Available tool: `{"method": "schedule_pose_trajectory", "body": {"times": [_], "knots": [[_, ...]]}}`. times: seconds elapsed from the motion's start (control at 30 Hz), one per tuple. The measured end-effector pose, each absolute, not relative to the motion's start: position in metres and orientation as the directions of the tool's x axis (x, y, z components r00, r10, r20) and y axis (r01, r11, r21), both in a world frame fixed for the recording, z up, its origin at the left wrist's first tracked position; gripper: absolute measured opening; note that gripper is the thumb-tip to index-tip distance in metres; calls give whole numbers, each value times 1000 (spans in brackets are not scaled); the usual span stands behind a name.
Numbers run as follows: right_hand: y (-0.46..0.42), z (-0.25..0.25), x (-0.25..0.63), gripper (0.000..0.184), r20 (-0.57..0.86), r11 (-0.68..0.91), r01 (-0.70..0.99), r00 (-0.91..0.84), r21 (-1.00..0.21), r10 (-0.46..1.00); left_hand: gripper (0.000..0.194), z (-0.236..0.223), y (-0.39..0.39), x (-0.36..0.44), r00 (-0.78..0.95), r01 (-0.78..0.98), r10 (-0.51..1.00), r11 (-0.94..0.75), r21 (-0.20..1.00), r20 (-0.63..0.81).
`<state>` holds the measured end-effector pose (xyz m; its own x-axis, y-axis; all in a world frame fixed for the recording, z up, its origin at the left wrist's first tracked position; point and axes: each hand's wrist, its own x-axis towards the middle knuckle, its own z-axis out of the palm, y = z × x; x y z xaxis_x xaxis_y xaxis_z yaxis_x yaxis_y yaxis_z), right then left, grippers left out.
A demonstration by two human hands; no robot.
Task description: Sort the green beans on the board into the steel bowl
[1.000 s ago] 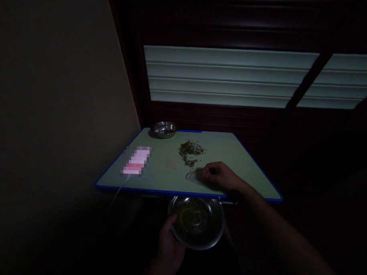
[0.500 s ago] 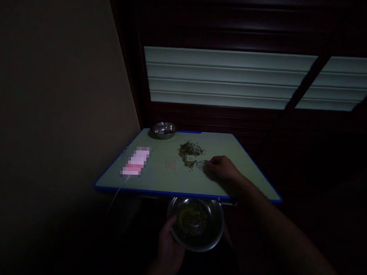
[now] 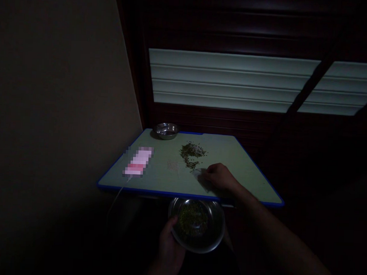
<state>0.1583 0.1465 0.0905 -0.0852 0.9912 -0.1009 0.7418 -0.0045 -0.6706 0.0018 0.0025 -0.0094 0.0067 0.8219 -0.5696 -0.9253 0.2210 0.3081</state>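
My left hand [image 3: 171, 246] grips the near left rim of a shiny metal bowl [image 3: 216, 231], held just below the table's front edge. Small greenish grains [image 3: 193, 220] lie in the bowl's bottom. Over the pale table top [image 3: 231, 155], my right hand [image 3: 222, 177] is closed on a thin, see-through flat piece [image 3: 199, 176]; its exact kind is hard to make out in the dim light. The piece's tip is at the near end of a scattered pile of small dark grains [image 3: 191, 150]. A fainter patch of pale bits [image 3: 172, 165] lies left of it.
A smaller metal bowl [image 3: 166, 131] stands at the table's back left corner. A lit, blurred-out phone-like screen [image 3: 139, 161] with a cable [image 3: 116, 197] lies on the left. A wall [image 3: 67, 89] rises at left, slatted dark panels [image 3: 202, 118] behind.
My right hand has drawn the clear flat piece slightly toward me, away from the grain pile. My left hand still holds the bowl in about the same place; the view has shifted a little.
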Motion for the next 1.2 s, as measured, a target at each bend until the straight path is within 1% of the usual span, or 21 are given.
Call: {"method": "schedule_pose_trajectory", "body": {"times": [0.27, 0.37, 0.57, 0.7, 0.77, 0.87, 0.93, 1.0, 1.1, 1.2], "knots": [[142, 92, 132, 12, -52, 39, 785, -90, -618, 995, 20, -9, 2, 3, 4, -936, 831, 200, 291, -556], [140, 91, 119, 12, -41, 51, 782, -98, -621, 994, 19, -12, 1, 2, 11, -934, 827, 209, 290, -562], [139, 89, 109, 12, -28, 66, 728, -116, -683, 993, 19, -14, 0, 0, 21, -938, 834, 208, 278, -552], [145, 91, 123, 14, -36, 14, 642, -65, -766, 997, 20, -10, 0, 1, 26, -940, 829, 211, 269, -558], [152, 93, 135, 15, -36, 16, 578, -80, -816, 996, 20, -9, 1, 2, 20, -936, 830, 212, 282, -558], [165, 94, 154, 16, 12, 83, 507, -141, -858, 990, 23, -8, 2, 3, -6, -930, 824, 204, 307, -567], [174, 93, 164, 22, 24, 110, 457, -189, -883, 982, 26, -8, 2, 3, -5, -924, 817, 218, 316, -576], [182, 89, 170, 27, 46, 134, 444, -205, -886, 978, 27, -8, 2, 3, 8, -919, 811, 237, 315, -585], [192, 81, 173, 30, 107, 201, 467, -220, -861, 970, 26, -9, 2, 2, 9, -922, 811, 233, 310, -584], [200, 77, 173, 29, 182, 295, 525, -257, -798, 949, 25, -11, 2, 2, 1, -923, 808, 227, 311, -589]]}}
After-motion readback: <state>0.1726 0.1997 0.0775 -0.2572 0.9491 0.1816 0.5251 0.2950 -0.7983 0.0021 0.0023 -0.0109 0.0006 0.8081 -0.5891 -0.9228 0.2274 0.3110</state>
